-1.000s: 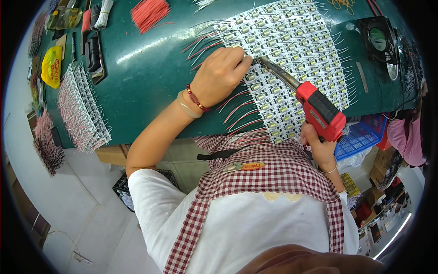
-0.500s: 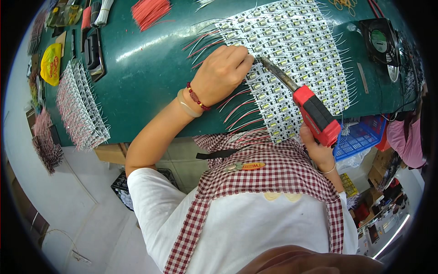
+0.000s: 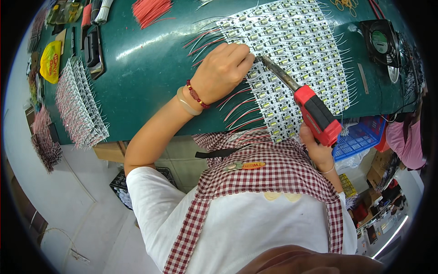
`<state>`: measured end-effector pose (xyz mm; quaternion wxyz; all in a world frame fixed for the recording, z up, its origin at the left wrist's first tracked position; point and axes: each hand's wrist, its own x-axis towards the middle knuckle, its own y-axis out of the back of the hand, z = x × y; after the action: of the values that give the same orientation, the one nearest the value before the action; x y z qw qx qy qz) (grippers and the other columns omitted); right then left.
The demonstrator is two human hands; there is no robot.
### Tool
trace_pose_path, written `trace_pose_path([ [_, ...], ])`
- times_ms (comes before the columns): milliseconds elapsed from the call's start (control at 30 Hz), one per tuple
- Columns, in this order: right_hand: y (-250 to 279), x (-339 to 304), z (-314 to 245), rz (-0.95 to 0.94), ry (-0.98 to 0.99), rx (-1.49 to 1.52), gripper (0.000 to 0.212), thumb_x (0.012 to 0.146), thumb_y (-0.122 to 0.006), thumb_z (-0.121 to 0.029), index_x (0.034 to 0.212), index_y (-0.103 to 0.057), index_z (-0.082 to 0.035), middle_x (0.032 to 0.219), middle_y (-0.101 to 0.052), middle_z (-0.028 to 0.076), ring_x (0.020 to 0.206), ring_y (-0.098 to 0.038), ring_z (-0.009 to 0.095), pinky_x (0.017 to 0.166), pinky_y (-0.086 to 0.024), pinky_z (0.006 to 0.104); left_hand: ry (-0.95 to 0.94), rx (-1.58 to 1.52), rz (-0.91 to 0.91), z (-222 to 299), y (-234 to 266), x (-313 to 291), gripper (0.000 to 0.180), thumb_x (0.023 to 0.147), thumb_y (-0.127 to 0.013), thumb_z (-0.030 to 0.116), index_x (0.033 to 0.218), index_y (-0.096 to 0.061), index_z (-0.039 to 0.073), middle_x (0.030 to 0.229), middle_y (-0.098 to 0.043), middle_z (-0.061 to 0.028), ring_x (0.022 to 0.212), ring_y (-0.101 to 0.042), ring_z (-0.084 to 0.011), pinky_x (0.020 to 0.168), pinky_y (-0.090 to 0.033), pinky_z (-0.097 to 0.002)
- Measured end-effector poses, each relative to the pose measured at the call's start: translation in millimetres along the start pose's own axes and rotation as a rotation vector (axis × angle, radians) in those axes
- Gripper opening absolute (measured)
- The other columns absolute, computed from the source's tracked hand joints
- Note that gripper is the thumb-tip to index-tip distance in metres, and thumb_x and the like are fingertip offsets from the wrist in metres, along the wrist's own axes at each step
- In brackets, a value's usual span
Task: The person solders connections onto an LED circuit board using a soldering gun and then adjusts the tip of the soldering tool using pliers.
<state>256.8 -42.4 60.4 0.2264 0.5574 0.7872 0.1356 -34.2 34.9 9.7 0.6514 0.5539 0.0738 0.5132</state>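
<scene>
A large panel of small white circuit boards [image 3: 296, 50] lies on the green table, with rows of yellowish components on it. Red and white wires [image 3: 237, 109] stick out along its left edge. Over that edge my left hand [image 3: 226, 67] is closed in a pinch, palm down; what its fingertips hold is hidden. My right hand [image 3: 315, 148] grips a red and black soldering gun [image 3: 318, 112] from below, near the table's front edge. The gun's metal tip points up and left and meets the panel right beside my left fingertips.
Bundled red wires [image 3: 150, 10] lie at the back. Wired board strips [image 3: 80, 105] and a yellow bag [image 3: 50, 62] are on the left. A black fan [image 3: 379, 42] stands at the right, near a metal ruler [image 3: 362, 77]. Below the right table edge sits a blue basket [image 3: 358, 139].
</scene>
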Motion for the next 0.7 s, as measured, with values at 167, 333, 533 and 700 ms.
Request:
trace_pose_path([
  [167, 6.3, -9.7, 11.5, -0.013, -0.036, 0.097, 0.015, 0.081, -0.074, -0.011, 0.089, -0.066, -0.002, 0.072, -0.065, 0.005, 0.059, -0.061, 0.015, 0.055, -0.046, 0.0291, 0.001, 0.011, -0.007, 0.9, 0.6, -2.1, 0.028, 0.070, -0.063, 0.000, 0.097, -0.068, 0.003, 0.081, -0.052, -0.0077, 0.073, -0.056, -0.0238, 0.066, -0.048, -0.0344],
  [333, 13.8, -11.4, 1.5, -0.049, -0.130, 0.218, 0.016, 0.084, -0.074, -0.013, 0.092, -0.063, -0.004, 0.081, -0.063, 0.002, 0.071, -0.058, 0.008, 0.061, -0.045, 0.0286, -0.042, 0.006, -0.033, -2.0, -2.6, 5.6, 0.027, 0.071, -0.063, 0.001, 0.097, -0.068, 0.004, 0.078, -0.051, -0.0069, 0.071, -0.055, -0.0236, 0.064, -0.047, -0.0347],
  [533, 0.6, 0.5, 14.5, 0.175, 0.196, -0.087, 0.024, 0.078, -0.081, -0.012, 0.090, -0.063, -0.004, 0.083, -0.063, 0.002, 0.068, -0.056, 0.008, 0.058, -0.043, 0.0278, -0.014, 0.134, -0.112, 1.5, 6.3, 9.0, 0.027, 0.069, -0.068, 0.000, 0.096, -0.070, 0.006, 0.078, -0.053, -0.0037, 0.074, -0.057, -0.0212, 0.065, -0.043, -0.0341],
  [700, -3.7, -7.7, 18.6, 0.178, -0.101, 0.313, 0.028, 0.079, -0.081, -0.013, 0.097, -0.062, -0.003, 0.078, -0.063, 0.002, 0.060, -0.056, 0.009, 0.054, -0.043, 0.0269, -0.044, 0.161, -0.080, -0.3, -0.9, 14.6, 0.023, 0.073, -0.072, 0.001, 0.094, -0.071, 0.008, 0.079, -0.054, -0.0031, 0.074, -0.056, -0.0202, 0.066, -0.042, -0.0340],
])
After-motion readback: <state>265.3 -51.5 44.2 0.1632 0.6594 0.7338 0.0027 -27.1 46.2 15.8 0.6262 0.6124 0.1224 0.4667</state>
